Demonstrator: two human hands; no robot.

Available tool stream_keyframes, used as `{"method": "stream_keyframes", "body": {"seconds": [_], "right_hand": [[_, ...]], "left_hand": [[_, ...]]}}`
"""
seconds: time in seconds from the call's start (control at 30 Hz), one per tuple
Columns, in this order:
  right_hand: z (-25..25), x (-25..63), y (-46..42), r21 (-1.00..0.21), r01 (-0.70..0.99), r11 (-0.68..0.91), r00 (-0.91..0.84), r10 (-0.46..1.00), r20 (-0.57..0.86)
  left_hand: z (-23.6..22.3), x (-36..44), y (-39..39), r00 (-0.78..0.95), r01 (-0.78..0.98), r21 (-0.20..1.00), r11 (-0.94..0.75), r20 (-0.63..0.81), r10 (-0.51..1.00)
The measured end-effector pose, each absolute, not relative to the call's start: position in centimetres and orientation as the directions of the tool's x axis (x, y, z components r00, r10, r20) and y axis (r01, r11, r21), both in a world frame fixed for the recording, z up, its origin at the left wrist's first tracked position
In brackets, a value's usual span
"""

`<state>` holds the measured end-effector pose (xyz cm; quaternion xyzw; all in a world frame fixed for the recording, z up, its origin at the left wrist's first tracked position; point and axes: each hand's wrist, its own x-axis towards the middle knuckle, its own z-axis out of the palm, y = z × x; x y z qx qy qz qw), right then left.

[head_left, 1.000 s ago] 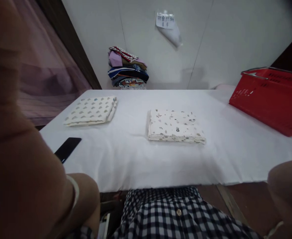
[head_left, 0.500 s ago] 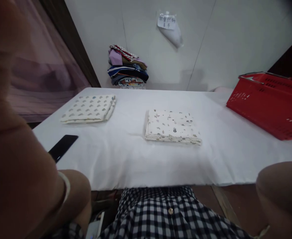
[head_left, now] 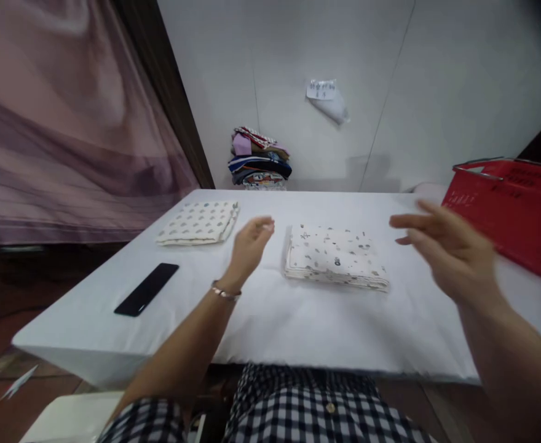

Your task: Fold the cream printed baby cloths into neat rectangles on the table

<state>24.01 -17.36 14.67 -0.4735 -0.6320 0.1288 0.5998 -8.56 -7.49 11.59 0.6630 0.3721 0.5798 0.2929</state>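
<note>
My left hand (head_left: pixel 249 247), with a bracelet on its wrist, hovers over the table to the left of a folded white cloth (head_left: pixel 335 255) printed with small grey figures. It holds nothing, and its fingers are loosely bent. Off the cloth's right side, my right hand (head_left: pixel 452 252) is in the air, open, fingers apart and slightly blurred. Neither hand touches the cloth, which lies flat in several neat layers. Farther left lies a second folded white cloth (head_left: pixel 199 223) with rows of small grey marks.
A black phone (head_left: pixel 147 289) rests on the white-covered table (head_left: pixel 261 326) at left. The red basket (head_left: pixel 519 209) stands at right. A pile of folded clothes (head_left: pixel 260 161) is behind the table, near the wall. A pink curtain (head_left: pixel 67 135) hangs at left.
Both hands have come from close beside the camera down over the table, to either side of the printed cloth. The view has tilted and shifted; the cloths look unmoved.
</note>
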Motion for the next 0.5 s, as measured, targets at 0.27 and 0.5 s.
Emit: {"method": "stream_keyframes", "body": {"seconds": [0.27,0.5], "right_hand": [[1.5,29.8,-9.6,-0.711,0.700,-0.070,0.366,0.889,0.274],[1.8,23.8,-9.8,-0.579,0.777,0.247,0.000,0.919,0.393]], "left_hand": [[1.0,-4.2,-2.7,-0.021,0.600,0.799,-0.043,0.069,0.997],[0.5,-4.6,-3.6,-0.008,0.441,0.897,0.035,-0.035,0.999]]}}
